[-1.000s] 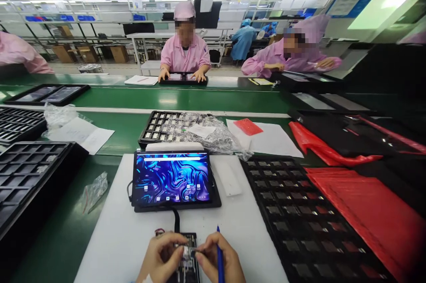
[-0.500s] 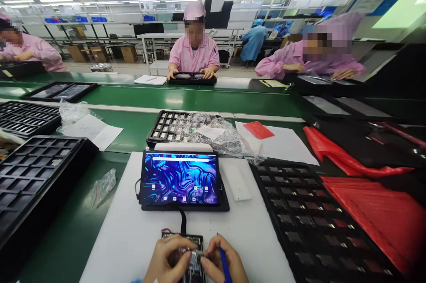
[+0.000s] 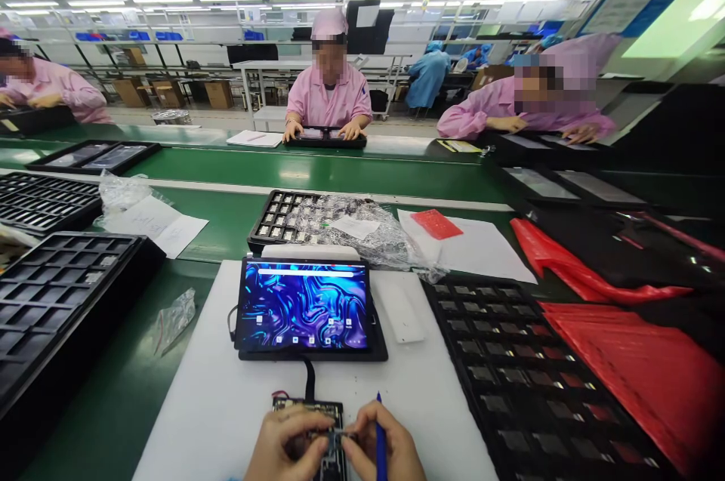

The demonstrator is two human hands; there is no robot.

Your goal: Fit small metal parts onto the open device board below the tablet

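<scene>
At the bottom centre, a dark circuit board lies on the white mat, joined by a black ribbon cable to a lit tablet on a black stand. My left hand is closed, thumb and forefinger pinching a small flat part over the board. My right hand touches the same part's right side with its fingertips. A slim blue pen-like tool stands nearly upright, held in my right hand's fingers. The fingers hide much of the small part and the board's lower portion.
Black compartment trays stand at right and left. Red bubble bags lie at far right. Behind the tablet sits a tray under plastic wrap. Across the green bench, co-workers in pink handle trays.
The blue tool has turned more upright in my right hand. Both hands stay at the small part over the board with slight finger shifts. The whole view has shifted a little.
</scene>
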